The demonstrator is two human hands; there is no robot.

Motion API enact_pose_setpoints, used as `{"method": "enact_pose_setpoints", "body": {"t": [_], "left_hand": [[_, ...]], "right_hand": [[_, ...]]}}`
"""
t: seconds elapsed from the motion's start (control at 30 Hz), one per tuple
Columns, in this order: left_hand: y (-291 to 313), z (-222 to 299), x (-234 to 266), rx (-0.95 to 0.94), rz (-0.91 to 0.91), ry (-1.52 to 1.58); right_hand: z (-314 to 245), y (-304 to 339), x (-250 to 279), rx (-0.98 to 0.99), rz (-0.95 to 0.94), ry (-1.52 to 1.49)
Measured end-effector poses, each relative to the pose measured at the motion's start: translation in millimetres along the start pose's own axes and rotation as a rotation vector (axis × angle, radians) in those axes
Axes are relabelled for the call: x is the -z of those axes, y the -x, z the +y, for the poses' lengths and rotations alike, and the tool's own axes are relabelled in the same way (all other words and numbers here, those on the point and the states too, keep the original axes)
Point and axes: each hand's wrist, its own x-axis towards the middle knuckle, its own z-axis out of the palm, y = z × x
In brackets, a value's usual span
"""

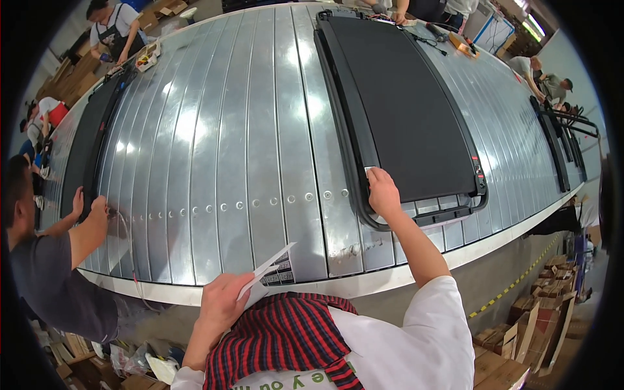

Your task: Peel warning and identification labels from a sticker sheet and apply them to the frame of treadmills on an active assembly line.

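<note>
My left hand [223,300] is closed around a few white label sheets [272,261], held above the table's near edge. Dark printed patches show on the lower sheet. To the right, my right hand [385,195] reaches over the near left corner of a large black panel [416,110], which resembles a car sunroof assembly. Its fingers are pressed together on a small white label [370,170] at the black frame [348,136]. Whether the label is stuck down or still pinched is hard to see.
The long slatted metal table [247,130] carries another black panel [88,143] at left, where a person [45,253] works close by. Black rails [552,146] lie at right. Other people stand along the far side. Cardboard boxes [546,312] crowd the floor at right.
</note>
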Motion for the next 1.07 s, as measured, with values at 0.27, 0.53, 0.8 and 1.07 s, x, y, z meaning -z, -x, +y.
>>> {"method": "enact_pose_setpoints", "body": {"t": [0.27,0.53,0.8,1.07], "left_hand": [[65,27,29,0.007,0.033,-0.051],[139,58,28,0.111,0.160,0.110],[178,79,-3,0.522,0.473,0.600],[159,78,-12,0.488,0.605,0.647]], "right_hand": [[-12,0,-8,-0.088,-0.029,0.209],[-52,46,1,0.169,-0.005,0.236],[-203,146,56,-0.143,-1.056,-1.468],[-186,126,131,0.142,-1.105,-1.534]]}}
